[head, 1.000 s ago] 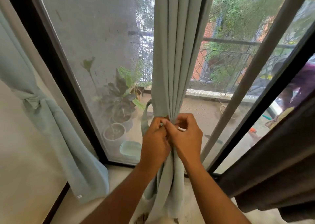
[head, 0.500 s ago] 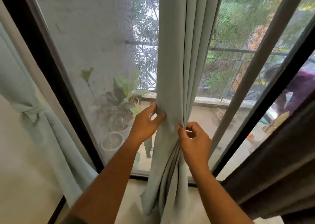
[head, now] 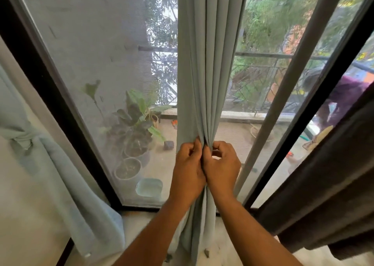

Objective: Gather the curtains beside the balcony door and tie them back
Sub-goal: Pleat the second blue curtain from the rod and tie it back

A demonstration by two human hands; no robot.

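A pale blue-green curtain (head: 204,63) hangs in folds down the middle of the balcony door. My left hand (head: 187,167) and my right hand (head: 221,166) meet side by side at its front and pinch the gathered folds together at waist height. Below my hands the bunched cloth falls to the floor. No tie-back strap shows around this curtain. At the far left a second pale curtain (head: 46,164) hangs knotted back against the wall.
A dark brown curtain (head: 323,185) hangs at the right. The black door frame (head: 60,108) and mesh screen stand behind the cloth. Potted plants (head: 133,132) and a small tub (head: 149,187) sit outside on the balcony. A person in purple (head: 340,102) bends at the right outside.
My hands were apart on either side of the curtain half a second ago; they have come together and bunched the folds between them. The view has shifted slightly.
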